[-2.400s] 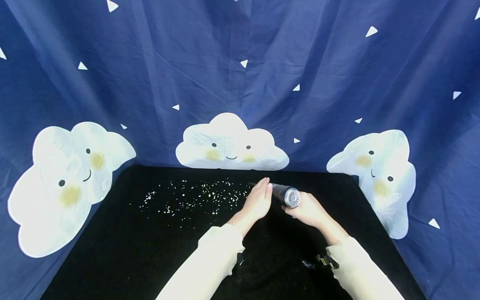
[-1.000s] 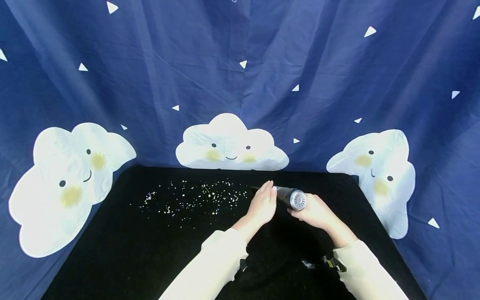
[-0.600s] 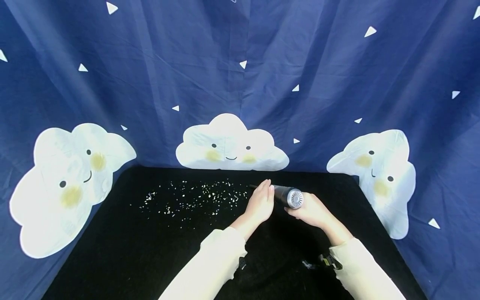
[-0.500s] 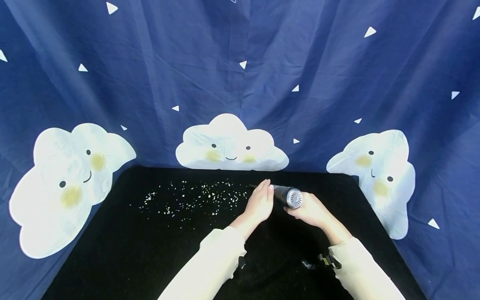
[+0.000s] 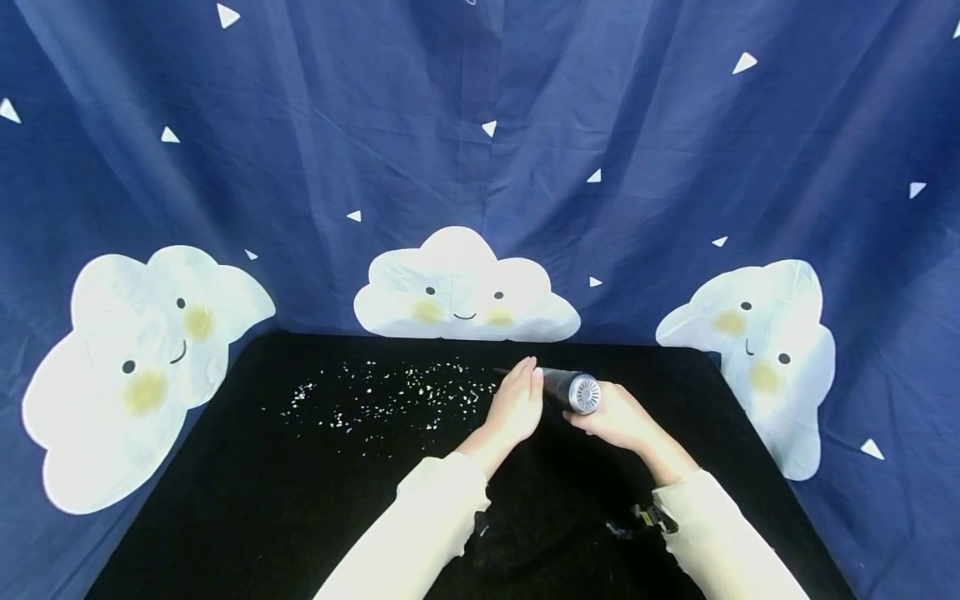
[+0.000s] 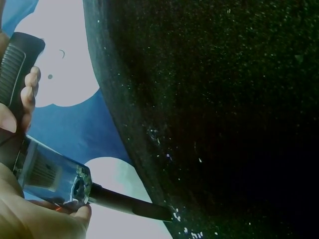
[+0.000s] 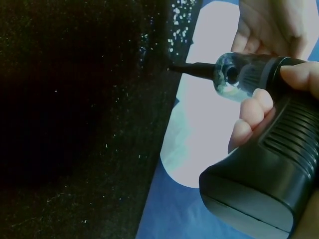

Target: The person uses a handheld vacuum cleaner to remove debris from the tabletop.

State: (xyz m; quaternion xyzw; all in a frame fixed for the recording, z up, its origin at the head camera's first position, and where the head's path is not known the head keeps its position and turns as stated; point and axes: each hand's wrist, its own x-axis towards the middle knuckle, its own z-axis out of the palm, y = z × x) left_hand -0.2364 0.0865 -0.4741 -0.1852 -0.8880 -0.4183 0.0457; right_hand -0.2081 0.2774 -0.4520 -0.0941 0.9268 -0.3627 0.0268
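Note:
A small handheld vacuum (image 5: 573,390) points left over the black table (image 5: 262,500). It has a dark body (image 7: 269,174), a clear cup (image 7: 234,74) and a thin black nozzle (image 6: 129,205). My right hand (image 5: 615,417) grips its body, fingers (image 7: 251,114) curled round it. Beside the clear cup (image 6: 50,174), my left hand (image 5: 517,404) stands on edge with straight fingers, its palm (image 6: 30,219) against the cup. White paper scraps (image 5: 390,396) lie scattered on the table left of the nozzle tip (image 7: 172,67).
A dark blue curtain (image 5: 480,125) printed with white clouds (image 5: 465,287) closes in the table at the back and both sides. A black strap with a clip (image 5: 648,521) sits at my right wrist. The table's near half is bare black cloth.
Both hands and the vacuum have drifted slightly right and then back left, towards the scraps. The grip is the same and the scraps look unchanged.

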